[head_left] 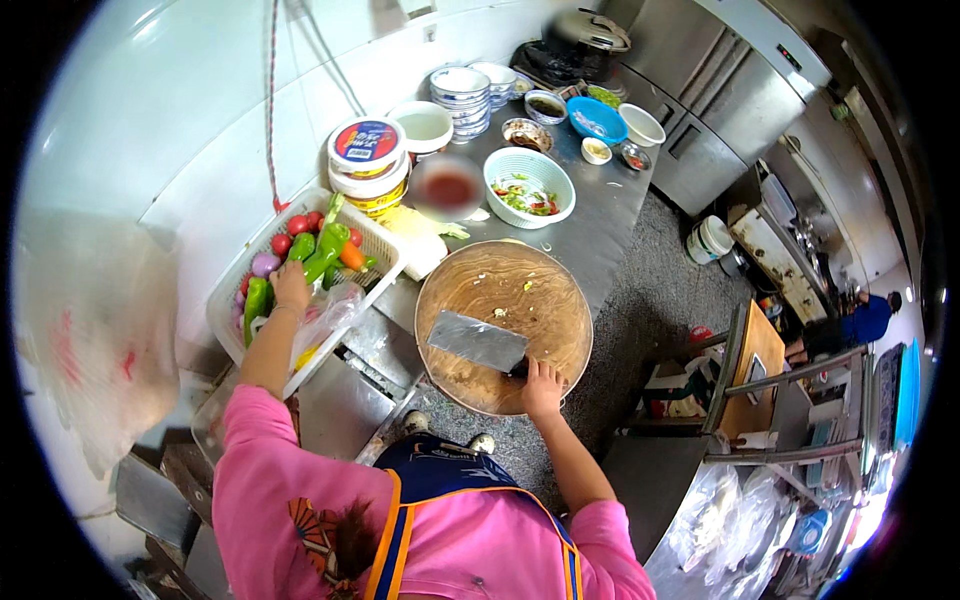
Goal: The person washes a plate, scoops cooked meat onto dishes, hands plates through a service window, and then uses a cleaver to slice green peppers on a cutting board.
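Note:
A round wooden chopping block [555, 300] stands before me with a cleaver [477, 340] lying flat on it and a few vegetable scraps. My right hand [543, 386] is at the block's near edge, its fingers on the cleaver's dark handle. To the left, my left hand [289, 285] reaches into a white plastic basket [217, 300], touching the vegetables. Around it are green peppers [328, 251], tomatoes [298, 225], a purple onion [265, 264] and a carrot [352, 256]. Whether its fingers hold anything is hidden. A cabbage [412, 236] lies between basket and block.
Behind the block stands a mint-green colander [529, 214] of cut vegetables. Stacked bowls [460, 105], lidded tubs [367, 169] and a blue basin [597, 120] are farther back on the steel table [600, 225]. A person [862, 319] is at the far right, near a stove.

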{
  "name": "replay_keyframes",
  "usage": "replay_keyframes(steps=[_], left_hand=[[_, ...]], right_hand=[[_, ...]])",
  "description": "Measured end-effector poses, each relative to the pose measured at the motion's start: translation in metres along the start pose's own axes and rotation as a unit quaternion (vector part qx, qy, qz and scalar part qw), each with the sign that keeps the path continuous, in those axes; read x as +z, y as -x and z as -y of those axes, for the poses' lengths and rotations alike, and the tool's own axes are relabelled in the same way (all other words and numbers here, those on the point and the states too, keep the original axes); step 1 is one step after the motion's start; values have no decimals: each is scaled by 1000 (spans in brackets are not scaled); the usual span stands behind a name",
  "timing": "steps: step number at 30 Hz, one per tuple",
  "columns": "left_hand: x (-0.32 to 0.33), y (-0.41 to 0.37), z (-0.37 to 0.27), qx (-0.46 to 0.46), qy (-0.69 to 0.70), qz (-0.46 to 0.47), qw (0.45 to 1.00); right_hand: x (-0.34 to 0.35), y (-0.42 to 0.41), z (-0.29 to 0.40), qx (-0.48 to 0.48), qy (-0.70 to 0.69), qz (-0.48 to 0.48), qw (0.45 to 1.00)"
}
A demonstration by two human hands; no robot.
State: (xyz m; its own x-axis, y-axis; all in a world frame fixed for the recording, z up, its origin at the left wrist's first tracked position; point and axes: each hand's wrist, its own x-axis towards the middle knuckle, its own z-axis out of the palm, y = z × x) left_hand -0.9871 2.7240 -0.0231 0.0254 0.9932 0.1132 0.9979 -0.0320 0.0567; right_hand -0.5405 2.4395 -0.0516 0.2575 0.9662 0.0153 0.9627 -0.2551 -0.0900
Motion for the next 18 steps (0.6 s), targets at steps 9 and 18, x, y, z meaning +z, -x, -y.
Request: replay_keyframes(steps=[9,18], left_hand=[[-127,33,-111,217,246,-70,942],[-30,153,-253,466,169,211,842]], right_hand=[[-50,-13,-43,-38,-243,59,968],[-41,107,-135,357,-754,249,491]])
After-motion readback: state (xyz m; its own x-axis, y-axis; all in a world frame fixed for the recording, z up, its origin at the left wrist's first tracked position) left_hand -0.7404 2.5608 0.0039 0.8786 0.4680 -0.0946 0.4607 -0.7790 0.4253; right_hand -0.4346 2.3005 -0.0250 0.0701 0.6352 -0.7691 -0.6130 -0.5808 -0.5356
